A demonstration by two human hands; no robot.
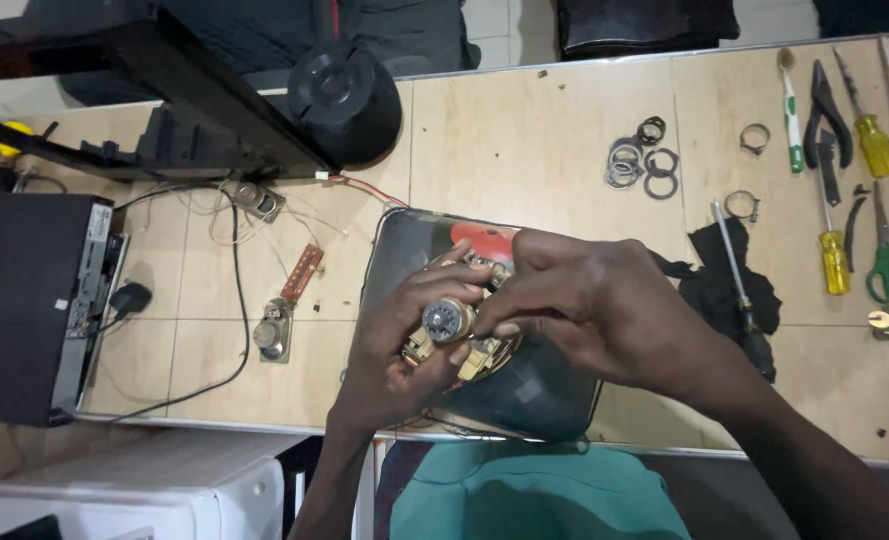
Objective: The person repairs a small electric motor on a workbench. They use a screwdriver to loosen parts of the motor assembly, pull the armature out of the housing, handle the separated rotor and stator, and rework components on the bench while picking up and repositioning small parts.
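Note:
Both hands grip a small motor part (452, 325) with a round grey metal end and brass-coloured brackets. My left hand (397, 345) cups it from below and the left. My right hand (585, 300) covers it from the right, fingers on its top. The part is held over a dark tray (535, 395) with a red patch at its far edge, lying on the wooden workbench (525, 140).
Metal rings (642, 160) and hose clamps (754, 138) lie beyond the tray. Screwdrivers (833, 255), pliers (825, 120), green scissors (888, 265) and a toothbrush (791, 110) sit at right. A black cloth (720, 280), a black box (35, 300), cables and small parts (277, 325) lie around.

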